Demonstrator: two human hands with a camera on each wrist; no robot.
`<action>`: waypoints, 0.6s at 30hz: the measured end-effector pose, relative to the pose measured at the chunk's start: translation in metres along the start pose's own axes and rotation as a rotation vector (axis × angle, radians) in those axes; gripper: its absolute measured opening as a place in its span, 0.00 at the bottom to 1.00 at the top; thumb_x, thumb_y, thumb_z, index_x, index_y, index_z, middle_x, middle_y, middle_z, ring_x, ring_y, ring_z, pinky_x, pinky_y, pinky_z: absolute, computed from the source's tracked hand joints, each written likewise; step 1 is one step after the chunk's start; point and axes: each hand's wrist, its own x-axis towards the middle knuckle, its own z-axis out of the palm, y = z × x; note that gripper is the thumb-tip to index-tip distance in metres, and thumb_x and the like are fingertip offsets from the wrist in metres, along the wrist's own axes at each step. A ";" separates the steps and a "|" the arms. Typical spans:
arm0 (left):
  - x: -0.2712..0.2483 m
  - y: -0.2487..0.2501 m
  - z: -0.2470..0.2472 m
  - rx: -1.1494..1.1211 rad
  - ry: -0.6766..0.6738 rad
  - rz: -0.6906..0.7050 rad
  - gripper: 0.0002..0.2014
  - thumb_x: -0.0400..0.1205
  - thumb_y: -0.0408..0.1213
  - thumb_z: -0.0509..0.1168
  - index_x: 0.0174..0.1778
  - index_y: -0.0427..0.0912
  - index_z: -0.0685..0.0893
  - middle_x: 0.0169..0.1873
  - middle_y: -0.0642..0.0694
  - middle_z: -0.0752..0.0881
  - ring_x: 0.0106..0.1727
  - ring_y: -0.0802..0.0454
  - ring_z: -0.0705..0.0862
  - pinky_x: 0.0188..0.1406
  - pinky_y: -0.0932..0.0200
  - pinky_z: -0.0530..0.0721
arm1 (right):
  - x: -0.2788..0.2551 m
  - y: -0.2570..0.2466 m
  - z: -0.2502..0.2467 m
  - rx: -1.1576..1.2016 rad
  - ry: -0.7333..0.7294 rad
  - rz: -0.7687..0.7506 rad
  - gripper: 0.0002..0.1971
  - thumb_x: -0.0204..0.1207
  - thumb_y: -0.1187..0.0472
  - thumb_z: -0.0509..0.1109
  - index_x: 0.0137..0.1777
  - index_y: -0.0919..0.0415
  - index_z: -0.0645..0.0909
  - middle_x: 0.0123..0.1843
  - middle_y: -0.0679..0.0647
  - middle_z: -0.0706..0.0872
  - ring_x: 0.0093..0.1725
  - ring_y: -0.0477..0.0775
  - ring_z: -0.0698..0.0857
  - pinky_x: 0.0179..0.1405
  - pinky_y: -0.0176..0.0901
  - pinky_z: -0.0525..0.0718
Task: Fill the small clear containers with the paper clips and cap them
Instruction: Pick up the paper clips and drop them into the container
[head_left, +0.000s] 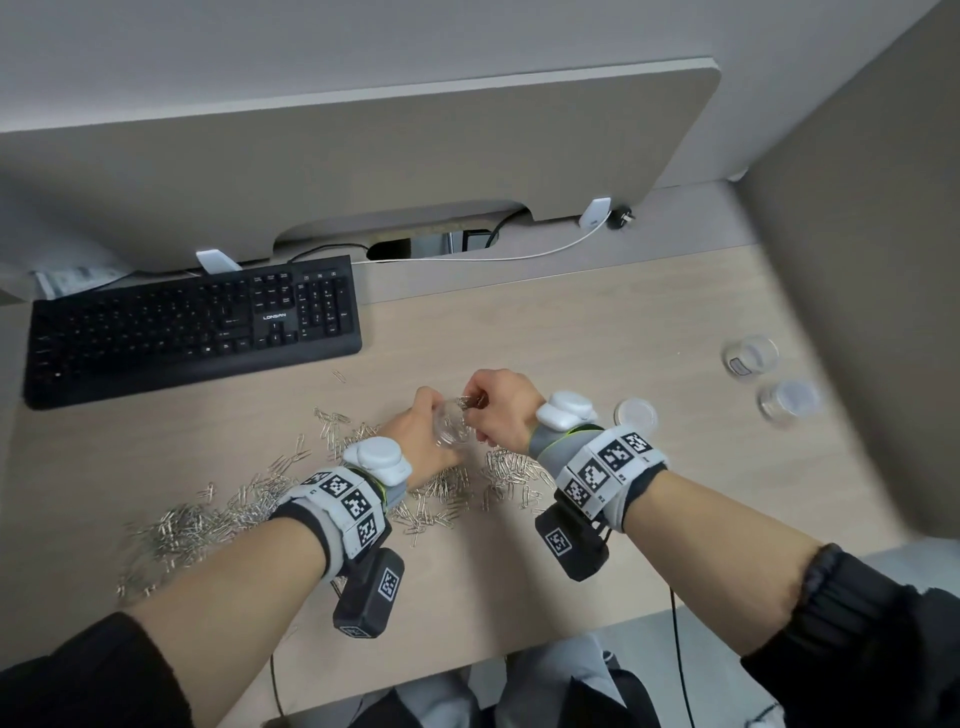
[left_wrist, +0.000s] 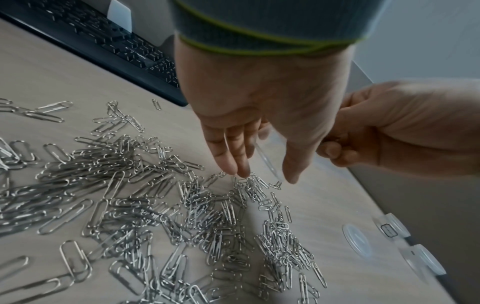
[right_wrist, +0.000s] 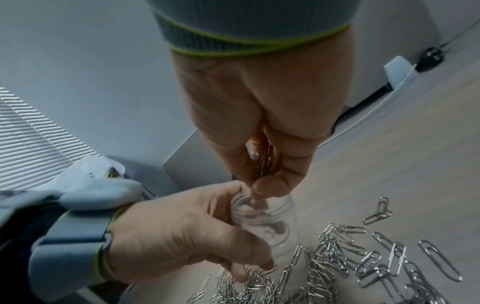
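Observation:
My left hand grips a small clear container just above the desk; it is uncapped and tilted toward the right. In the right wrist view the container is open at the top, with a few clips showing inside. My right hand pinches a bunch of paper clips right at the container's mouth. A wide pile of silver paper clips is spread over the desk under and left of both hands. The left wrist view shows only the container's edge behind my left hand.
A loose clear cap lies on the desk right of my right wrist. Two more clear containers stand near the right wall. A black keyboard sits at the back left, with a divider panel behind it.

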 end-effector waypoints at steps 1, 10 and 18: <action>0.000 0.001 0.000 -0.003 0.005 0.000 0.33 0.69 0.56 0.76 0.62 0.48 0.66 0.39 0.49 0.83 0.36 0.47 0.84 0.32 0.54 0.79 | 0.000 -0.002 0.001 -0.037 -0.002 -0.013 0.06 0.73 0.67 0.69 0.48 0.59 0.83 0.35 0.54 0.86 0.36 0.59 0.86 0.41 0.53 0.88; 0.002 0.002 0.002 -0.038 0.065 0.000 0.29 0.70 0.45 0.76 0.60 0.47 0.67 0.36 0.47 0.84 0.34 0.44 0.84 0.30 0.51 0.80 | -0.002 -0.009 -0.002 -0.189 -0.025 -0.142 0.10 0.75 0.63 0.68 0.55 0.57 0.86 0.50 0.56 0.91 0.53 0.60 0.85 0.54 0.46 0.81; 0.004 -0.001 0.000 -0.051 0.098 0.019 0.31 0.68 0.50 0.78 0.63 0.47 0.72 0.51 0.50 0.83 0.46 0.48 0.82 0.34 0.56 0.72 | 0.002 -0.006 -0.014 -0.107 -0.001 -0.165 0.12 0.77 0.68 0.64 0.54 0.60 0.87 0.45 0.54 0.91 0.48 0.55 0.85 0.50 0.39 0.78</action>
